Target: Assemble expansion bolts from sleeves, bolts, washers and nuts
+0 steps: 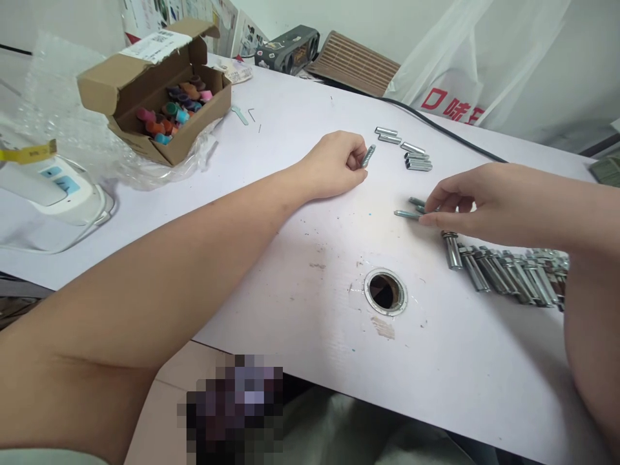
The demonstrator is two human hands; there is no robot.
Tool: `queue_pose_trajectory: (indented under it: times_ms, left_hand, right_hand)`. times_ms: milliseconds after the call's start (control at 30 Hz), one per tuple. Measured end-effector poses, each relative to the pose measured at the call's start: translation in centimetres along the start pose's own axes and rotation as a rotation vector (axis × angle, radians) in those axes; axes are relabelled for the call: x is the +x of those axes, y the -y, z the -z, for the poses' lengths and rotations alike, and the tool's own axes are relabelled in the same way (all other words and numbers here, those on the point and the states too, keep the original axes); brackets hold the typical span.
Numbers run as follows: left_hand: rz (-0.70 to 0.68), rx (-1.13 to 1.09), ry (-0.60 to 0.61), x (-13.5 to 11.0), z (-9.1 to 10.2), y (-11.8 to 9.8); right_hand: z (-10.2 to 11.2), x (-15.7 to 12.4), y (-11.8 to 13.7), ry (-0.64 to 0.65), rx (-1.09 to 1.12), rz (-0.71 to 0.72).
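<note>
My left hand point(339, 165) is closed, with a short threaded metal bolt point(369, 155) sticking out between thumb and fingers. To its right, my right hand point(465, 200) pinches a longer metal bolt point(407, 214) close to the tabletop. Beside those fingertips lie a couple more bolts point(415, 201), partly hidden by the hand. Several smooth metal sleeves point(417, 165) rest beyond the hands, some side by side. Below my right wrist, a row of assembled expansion bolts point(508, 274) with nuts and washers lies slanted, its right end covered by my arm.
A white table point(300, 323) has a metal-rimmed hole point(386, 292). At left are an open cardboard box point(169, 139) of colourful pieces, bubble wrap point(62, 97) and a white power strip point(68, 187). A black cable point(436, 126) and a plastic bag point(465, 71) lie behind.
</note>
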State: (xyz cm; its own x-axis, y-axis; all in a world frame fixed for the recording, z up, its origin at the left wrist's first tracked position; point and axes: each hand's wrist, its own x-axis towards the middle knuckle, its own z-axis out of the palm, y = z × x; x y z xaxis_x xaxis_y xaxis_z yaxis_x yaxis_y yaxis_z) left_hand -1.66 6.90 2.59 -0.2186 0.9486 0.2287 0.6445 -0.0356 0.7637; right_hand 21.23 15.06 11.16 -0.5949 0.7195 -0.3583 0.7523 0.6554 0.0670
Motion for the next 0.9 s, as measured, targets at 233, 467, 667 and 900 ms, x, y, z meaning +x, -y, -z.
queue_pose_trajectory:
  times_ms: [233, 467, 667, 900]
  left_hand:
    - [0.012, 0.018, 0.033, 0.1, 0.3, -0.3]
    - [-0.054, 0.044, 0.030, 0.3, 0.0, 0.2]
    - [-0.056, 0.055, 0.024, 0.2, 0.0, 0.1]
    - [-0.061, 0.066, 0.026, -0.1, 0.2, -0.3]
  right_hand:
    - [-2.0, 1.6, 1.1, -0.121, 0.066, 0.043]
    - [-1.6, 0.7, 1.7, -0.120, 0.106, 0.078]
    - [-2.6, 1.4, 1.5, -0.125, 0.050, 0.158]
    - [-2.3, -2.2, 1.5, -0.269, 0.200, 0.357]
